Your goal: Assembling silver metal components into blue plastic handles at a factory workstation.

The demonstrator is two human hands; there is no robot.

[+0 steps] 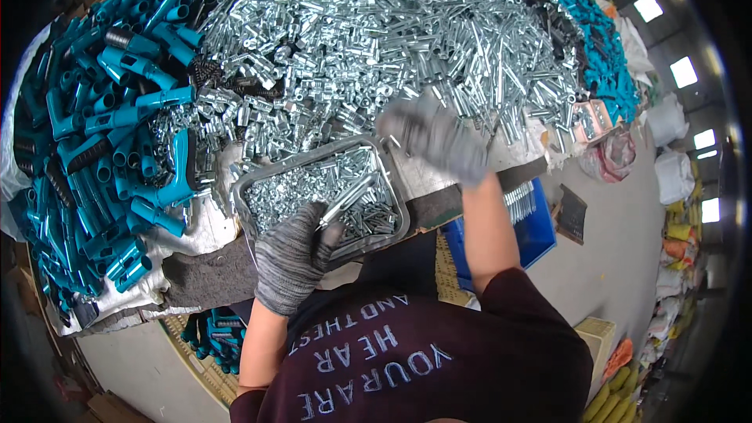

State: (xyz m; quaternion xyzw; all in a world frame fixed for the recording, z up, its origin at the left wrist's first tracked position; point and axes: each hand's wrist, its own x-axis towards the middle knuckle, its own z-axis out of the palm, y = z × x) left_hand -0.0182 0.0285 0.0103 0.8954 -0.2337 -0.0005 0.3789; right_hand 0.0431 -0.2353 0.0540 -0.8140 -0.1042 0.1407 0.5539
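Observation:
My left hand (294, 254), in a grey knit glove, holds a shiny metal rod (348, 197) over a grey metal tray (395, 188) filled with small silver parts. My right hand (435, 139), also gloved and blurred by motion, is raised over the near edge of a large heap of silver metal tubes and fittings (376, 39), just right of the tray. I cannot tell whether the right hand holds anything.
Teal plastic handles (102, 133) are piled at the left, and more of them (595, 47) lie at the far right of the heap. A blue bin (540, 235) with metal rods stands below the table edge on the right. Sacks line the floor at right.

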